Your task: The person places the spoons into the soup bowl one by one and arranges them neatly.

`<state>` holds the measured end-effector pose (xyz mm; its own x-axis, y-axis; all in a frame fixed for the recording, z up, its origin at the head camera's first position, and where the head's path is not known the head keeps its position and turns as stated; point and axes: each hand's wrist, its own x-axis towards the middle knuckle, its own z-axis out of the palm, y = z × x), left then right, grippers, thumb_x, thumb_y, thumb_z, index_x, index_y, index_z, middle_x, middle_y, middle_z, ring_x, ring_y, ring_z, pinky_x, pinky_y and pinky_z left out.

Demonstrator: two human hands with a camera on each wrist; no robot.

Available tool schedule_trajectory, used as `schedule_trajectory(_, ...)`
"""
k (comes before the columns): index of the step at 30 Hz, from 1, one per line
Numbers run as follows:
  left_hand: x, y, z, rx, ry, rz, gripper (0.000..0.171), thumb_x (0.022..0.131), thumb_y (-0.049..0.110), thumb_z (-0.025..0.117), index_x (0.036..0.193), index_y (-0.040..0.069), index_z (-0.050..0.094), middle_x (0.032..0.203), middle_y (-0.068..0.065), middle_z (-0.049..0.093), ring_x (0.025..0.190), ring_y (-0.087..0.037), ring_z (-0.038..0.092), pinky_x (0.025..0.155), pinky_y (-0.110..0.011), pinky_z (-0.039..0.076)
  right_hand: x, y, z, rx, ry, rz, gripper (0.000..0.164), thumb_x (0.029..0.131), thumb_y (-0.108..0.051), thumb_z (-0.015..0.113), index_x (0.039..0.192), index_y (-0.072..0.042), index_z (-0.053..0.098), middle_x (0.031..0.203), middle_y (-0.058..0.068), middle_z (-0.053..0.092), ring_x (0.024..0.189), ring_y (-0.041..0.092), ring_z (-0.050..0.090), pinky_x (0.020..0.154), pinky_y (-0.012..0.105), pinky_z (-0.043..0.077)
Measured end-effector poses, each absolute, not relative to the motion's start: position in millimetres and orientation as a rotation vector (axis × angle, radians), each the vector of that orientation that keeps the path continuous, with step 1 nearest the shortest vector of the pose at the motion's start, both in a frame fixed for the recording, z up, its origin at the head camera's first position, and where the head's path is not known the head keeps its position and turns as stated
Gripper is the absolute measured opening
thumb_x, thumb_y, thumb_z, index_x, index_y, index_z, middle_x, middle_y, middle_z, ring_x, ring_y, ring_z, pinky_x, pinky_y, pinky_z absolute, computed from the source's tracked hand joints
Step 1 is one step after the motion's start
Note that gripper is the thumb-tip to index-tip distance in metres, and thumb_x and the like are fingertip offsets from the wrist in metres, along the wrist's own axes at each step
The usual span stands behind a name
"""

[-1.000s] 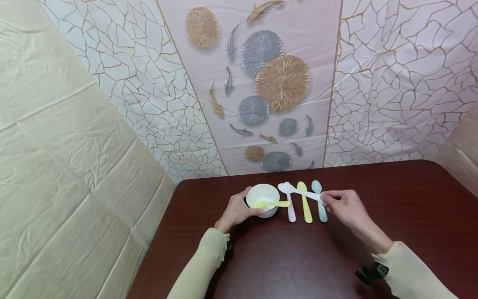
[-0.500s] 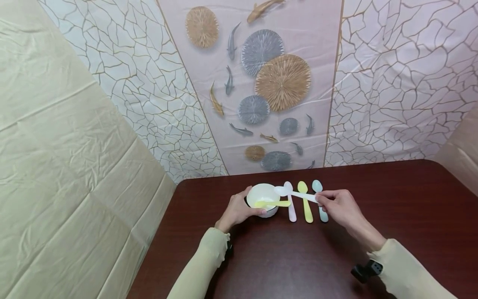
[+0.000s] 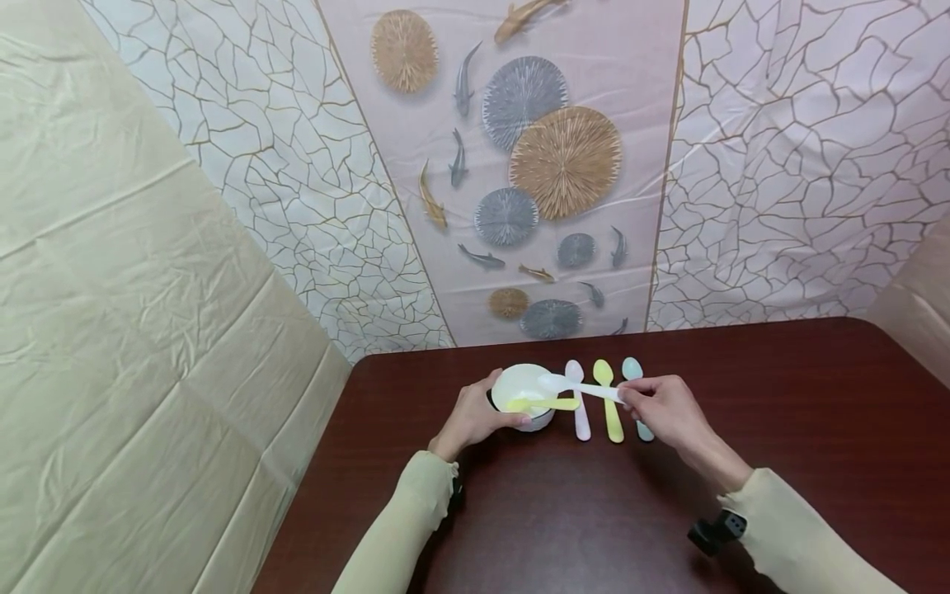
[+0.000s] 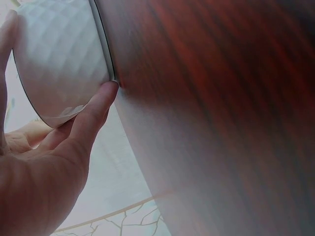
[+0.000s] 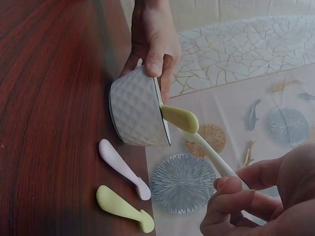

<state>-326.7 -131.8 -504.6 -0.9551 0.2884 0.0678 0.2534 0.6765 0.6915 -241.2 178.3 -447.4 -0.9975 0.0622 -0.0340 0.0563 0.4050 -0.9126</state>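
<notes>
My left hand (image 3: 471,417) holds a white bowl (image 3: 512,381) on the table, thumb on the near side and fingers around the left. The quilted outer wall of the bowl (image 4: 59,54) fills the upper left of the left wrist view. A yellow spoon (image 3: 557,404) leans in it, handle sticking out over the right rim. Between thumb and fingers, my right hand (image 3: 671,417) pinches the handle of a white spoon (image 3: 594,389). This spoon's head is over the bowl's right side; in the right wrist view the bowl (image 5: 138,108) hides the head.
Right of the bowl lie three spoons in a row: pale pink (image 3: 582,425), yellow (image 3: 613,422) and light blue-green (image 3: 644,431). The right hand hovers over the last one and partly covers it. A patterned cloth wall (image 3: 564,272) stands behind the dark wooden table (image 3: 564,511).
My right hand has moved left with the white spoon, bringing its head from above the pink spoon to over the bowl. The left hand and bowl stay put.
</notes>
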Motion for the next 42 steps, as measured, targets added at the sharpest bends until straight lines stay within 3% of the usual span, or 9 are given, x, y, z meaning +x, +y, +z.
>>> schedule_trajectory(10, -326, -132, -504, 0.465, 2.824, 1.165, 0.109, 0.079, 0.043, 0.099, 0.165, 0.003, 0.045, 0.164, -0.019, 0.056, 0.151, -0.035, 0.056, 0.123, -0.051, 0.049, -249, 173, -453, -0.071, -2.634, 1.712, 0.03, 0.108, -0.011, 0.062, 0.121, 0.013, 0.075, 0.07, -0.009, 0.064, 0.067, 0.009, 0.057, 0.052, 0.022, 0.037)
schedule_trajectory(19, -327, -133, -504, 0.465, 2.822, 1.175, 0.109, 0.079, 0.043, 0.099, 0.165, 0.002, 0.046, 0.164, -0.019, 0.056, 0.15, -0.034, 0.057, 0.123, -0.051, 0.049, -259, 165, -461, -0.062, -2.67, 1.69, 0.028, 0.106, -0.012, 0.063, 0.117, 0.01, 0.077, 0.071, -0.001, 0.066, 0.059, 0.007, 0.048, 0.051, 0.023, 0.033)
schedule_trajectory(26, -326, -133, -504, 0.47, 2.822, 1.159, 0.109, 0.079, 0.042, 0.099, 0.165, 0.002, 0.045, 0.165, -0.019, 0.055, 0.151, -0.034, 0.057, 0.124, -0.051, 0.048, -264, 161, -466, -0.041, -2.672, 1.702, 0.027, 0.105, -0.009, 0.064, 0.116, 0.011, 0.078, 0.079, 0.004, 0.073, 0.069, 0.01, 0.058, 0.054, 0.022, 0.038)
schedule_trajectory(35, -328, -132, -503, 0.464, 2.835, 1.154, 0.109, 0.079, 0.044, 0.099, 0.165, 0.003, 0.046, 0.167, -0.017, 0.054, 0.152, -0.033, 0.055, 0.124, -0.051, 0.048, -271, 152, -469, -0.022, -2.679, 1.727, 0.027, 0.106, -0.009, 0.063, 0.117, 0.011, 0.078, 0.084, 0.011, 0.074, 0.072, 0.012, 0.06, 0.059, 0.022, 0.045)
schedule_trajectory(42, -327, -133, -505, 0.481, 2.832, 1.163, 0.109, 0.078, 0.043, 0.099, 0.164, 0.001, 0.047, 0.167, -0.018, 0.053, 0.152, -0.034, 0.056, 0.125, -0.051, 0.048, -272, 146, -472, -0.016, -2.687, 1.758, 0.029, 0.105, -0.009, 0.063, 0.119, 0.011, 0.078, 0.083, 0.008, 0.074, 0.073, 0.012, 0.06, 0.063, 0.023, 0.047)
